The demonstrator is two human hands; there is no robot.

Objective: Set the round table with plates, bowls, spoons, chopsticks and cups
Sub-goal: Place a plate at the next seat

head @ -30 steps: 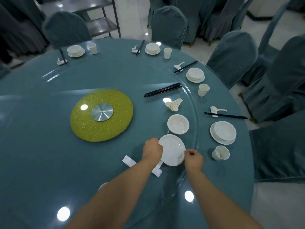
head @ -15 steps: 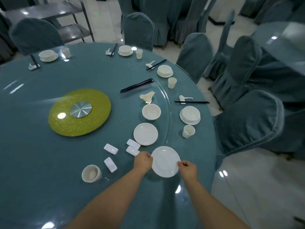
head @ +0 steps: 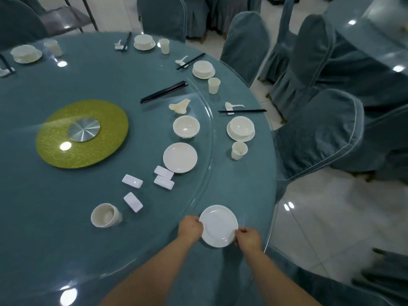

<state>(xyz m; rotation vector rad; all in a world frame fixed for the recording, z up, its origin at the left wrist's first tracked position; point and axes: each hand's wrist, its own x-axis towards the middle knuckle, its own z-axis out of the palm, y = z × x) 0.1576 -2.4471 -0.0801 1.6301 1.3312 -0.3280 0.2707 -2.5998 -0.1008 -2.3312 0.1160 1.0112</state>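
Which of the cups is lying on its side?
The cup nearest the left hand, beside the four white rests; the other cups stand upright by their bowls.

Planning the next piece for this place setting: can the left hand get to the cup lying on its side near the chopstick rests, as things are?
Probably yes, once it lets go. The left hand now grips the plate rim. The tipped cup lies to its left, with only bare glass tabletop between them.

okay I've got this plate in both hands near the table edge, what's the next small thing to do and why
Probably set the plate flat at the rim and let go. Both the left hand and right hand grip its edges, and this spot has no setting, unlike the finished bowl on its plate further round.
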